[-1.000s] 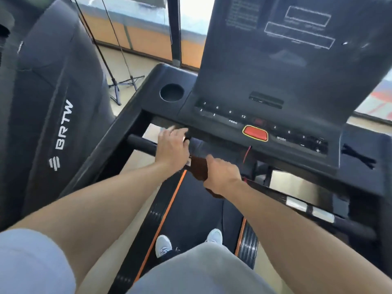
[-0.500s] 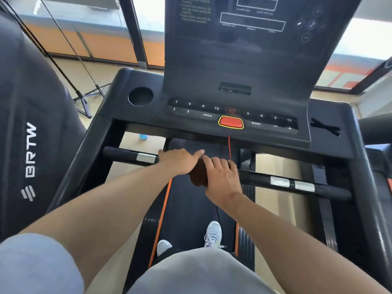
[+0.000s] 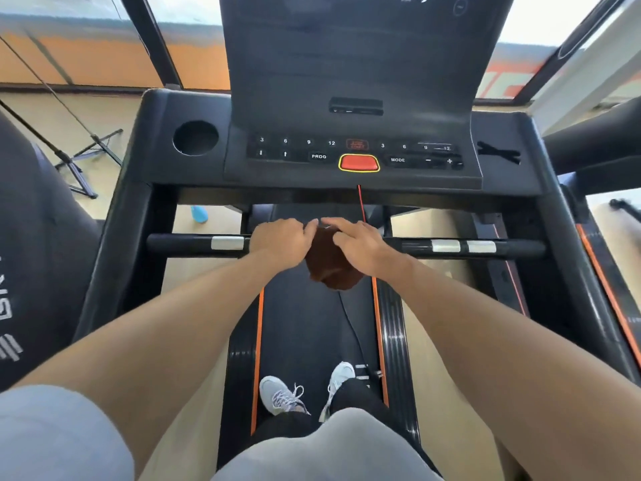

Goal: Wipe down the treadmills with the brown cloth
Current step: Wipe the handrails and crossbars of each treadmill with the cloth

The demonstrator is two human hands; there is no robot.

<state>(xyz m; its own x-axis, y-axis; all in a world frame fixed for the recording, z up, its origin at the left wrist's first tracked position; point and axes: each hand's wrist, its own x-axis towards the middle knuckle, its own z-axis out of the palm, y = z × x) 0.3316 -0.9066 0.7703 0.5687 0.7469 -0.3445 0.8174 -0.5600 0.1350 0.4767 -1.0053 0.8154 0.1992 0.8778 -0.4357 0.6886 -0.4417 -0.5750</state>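
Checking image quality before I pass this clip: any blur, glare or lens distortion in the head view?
Head view: wide-angle bend bows the treadmill frame outward; windows behind the console blow out white; edges are smeared; left hand, right hand and brown cloth are slightly soft, yet the button labels stay readable.

Treadmill console (image 3: 353,154), button panel: left number row reads "3", "6", "9", "12"; right number row reads "3", "6", "9", "12". Lower row carries arrow marks, a button marked "PROG" (image 3: 318,156), a button marked "MODE" (image 3: 398,160), then "−" and "+" signs. Small red-lettered label (image 3: 357,144) above the red button (image 3: 359,163): illegible. Neighbouring machine's dark cover (image 3: 20,272), left edge: white lettering and logo, cut off, unreadable.
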